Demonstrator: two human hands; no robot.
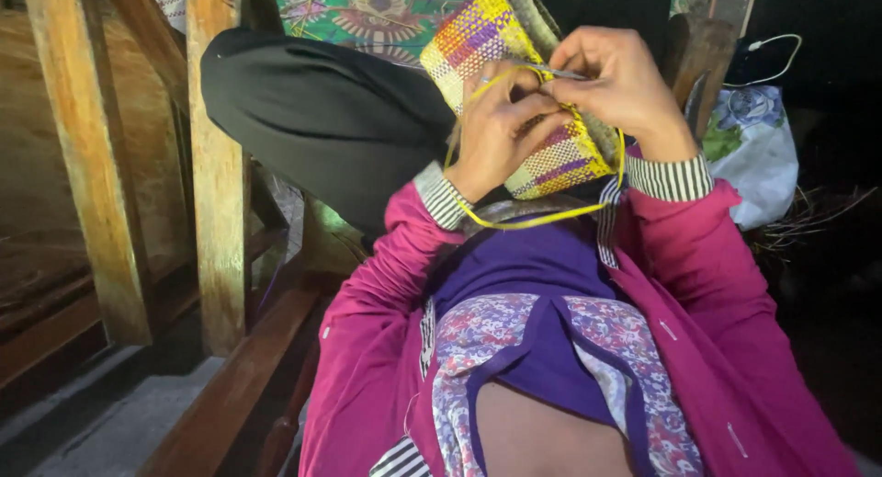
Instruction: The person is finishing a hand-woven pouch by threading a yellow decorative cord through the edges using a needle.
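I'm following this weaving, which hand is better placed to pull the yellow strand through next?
Probably the right hand: it pinches the needle-like tool at the yellow strand, while the left hand braces the woven piece.

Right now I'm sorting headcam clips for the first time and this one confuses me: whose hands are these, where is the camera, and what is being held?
There is one picture, from a camera on the person's head, looking down their own body. Both hands belong to the wearer, in pink sleeves with striped cuffs. The left hand steadies a woven piece in yellow, purple and pink checks, resting against the raised knee in dark trousers. The right hand pinches a thin metal tool; a yellow strand loops below the weaving. Wooden posts stand left, a floral bag right.
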